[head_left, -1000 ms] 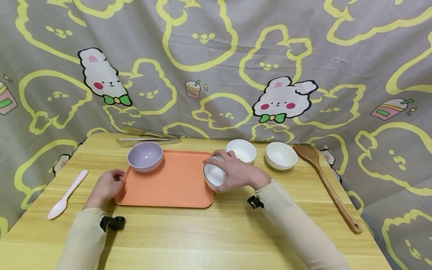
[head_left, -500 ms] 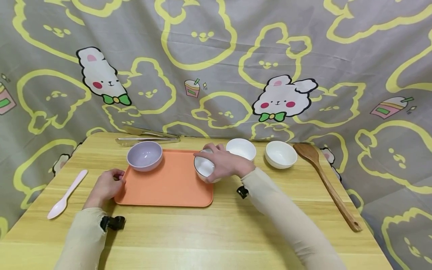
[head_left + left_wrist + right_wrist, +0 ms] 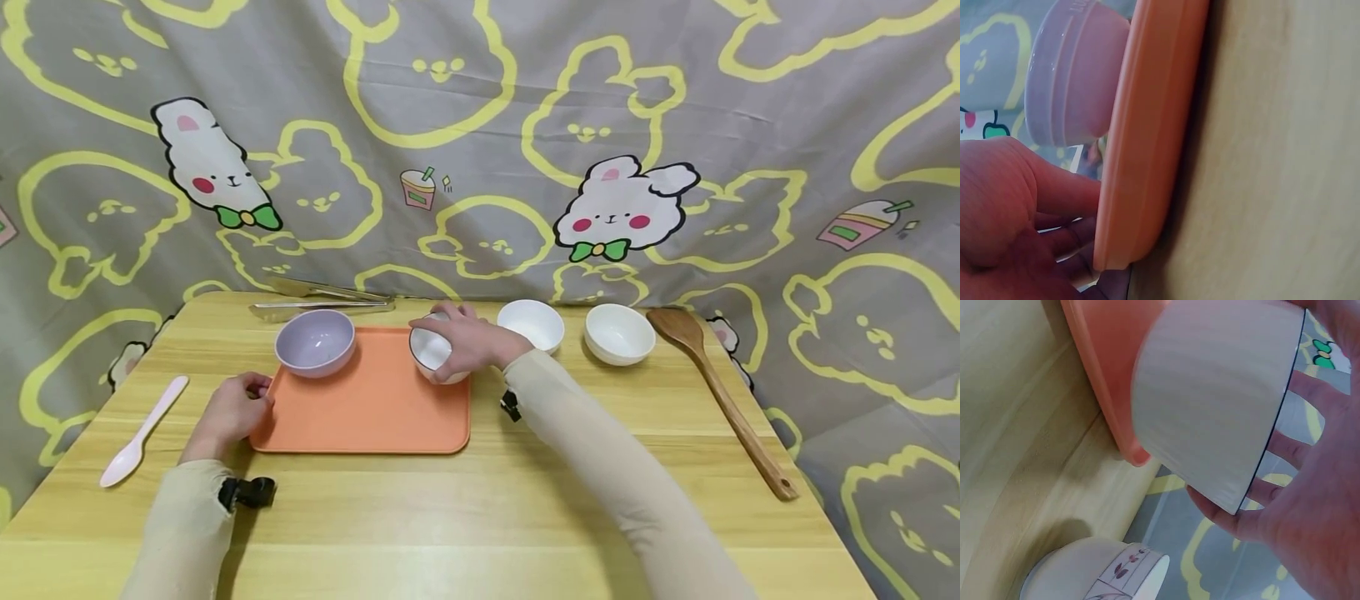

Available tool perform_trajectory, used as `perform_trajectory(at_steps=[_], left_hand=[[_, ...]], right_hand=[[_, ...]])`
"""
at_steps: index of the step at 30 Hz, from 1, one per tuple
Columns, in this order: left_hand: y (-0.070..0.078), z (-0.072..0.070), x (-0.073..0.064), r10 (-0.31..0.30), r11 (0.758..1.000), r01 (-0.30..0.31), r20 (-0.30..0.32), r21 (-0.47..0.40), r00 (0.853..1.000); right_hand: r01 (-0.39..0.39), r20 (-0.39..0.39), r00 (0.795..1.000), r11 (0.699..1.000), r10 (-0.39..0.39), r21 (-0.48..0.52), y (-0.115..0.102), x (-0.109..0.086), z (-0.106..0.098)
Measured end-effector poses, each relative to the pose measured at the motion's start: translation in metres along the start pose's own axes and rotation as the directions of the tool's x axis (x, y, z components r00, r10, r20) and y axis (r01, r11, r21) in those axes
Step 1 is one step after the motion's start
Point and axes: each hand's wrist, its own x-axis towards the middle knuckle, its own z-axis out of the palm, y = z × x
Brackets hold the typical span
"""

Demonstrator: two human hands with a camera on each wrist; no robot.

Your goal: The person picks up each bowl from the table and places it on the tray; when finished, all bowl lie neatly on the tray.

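My right hand (image 3: 474,343) grips a white bowl with a dark rim (image 3: 429,348), fingers spread across its top. It overlaps the back right part of the orange tray (image 3: 360,425) in the head view. From the right wrist, the bowl's plain side (image 3: 1210,394) fills the middle, with fingers over the rim. At the tray's left edge, my left hand (image 3: 231,414) pinches the rim; the left wrist view has the thumb against the tray wall (image 3: 1147,137) and some fingers hidden behind it. A lilac bowl (image 3: 315,346) stands on the tray's back left corner.
Two white bowls, a nearer-left one (image 3: 532,321) and one to its right (image 3: 619,335), stand behind my right forearm. A wooden turner (image 3: 723,392) lies far right, a pale pink spoon (image 3: 146,433) far left. Metal tongs (image 3: 322,308) lie behind the tray, before a patterned curtain (image 3: 480,150).
Gripping the dark-rimmed bowl, my right hand has moved left and back from the tray's right edge to over the tray. My left hand has stayed at the tray's left edge.
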Motion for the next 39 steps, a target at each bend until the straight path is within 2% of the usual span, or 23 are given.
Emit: perform_trajectory(at_steps=[7,20,39], left_hand=[[-0.003,0.001,-0.001,0.038,0.999,-0.038,-0.026,0.010,0.999],[0.001,0.001,0.001,0.032,0.999,-0.032,-0.022,0.023,0.999],[0.000,0.000,0.001,0.026,0.999,-0.025,-0.015,0.020,1.000]], right_hand=[[-0.024,0.002,1.000,1.000,0.024,0.014,0.001,0.011,0.004],[-0.074,0.025,0.997,0.997,0.074,0.013,0.007,0.019,0.004],[-0.077,0.056,0.996,0.997,0.075,0.032,0.009,0.030,0.010]])
